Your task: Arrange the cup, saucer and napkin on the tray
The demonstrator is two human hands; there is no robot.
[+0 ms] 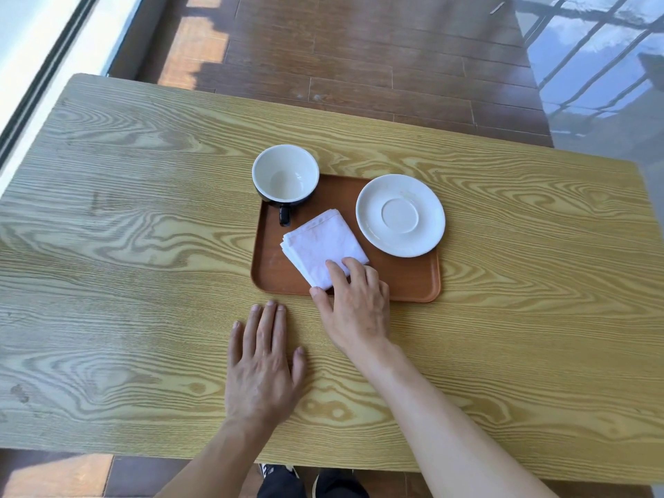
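Note:
A brown rectangular tray [413, 278] lies on the wooden table. A black cup [285, 176] with a white inside stands at the tray's far left corner, its handle toward me. A white saucer [400, 214] rests at the far right, overhanging the tray's edge. A folded white napkin [321, 248] lies turned at an angle in the tray's middle. My right hand [355, 303] has its fingertips on the napkin's near corner and its thumb at the napkin's near edge. My left hand [264, 361] lies flat on the table in front of the tray, fingers apart, holding nothing.
The light wood-grain table [125, 246] stretches wide to the left and right of the tray. Beyond its far edge is a dark wooden floor [359, 59]. A window frame runs along the left side.

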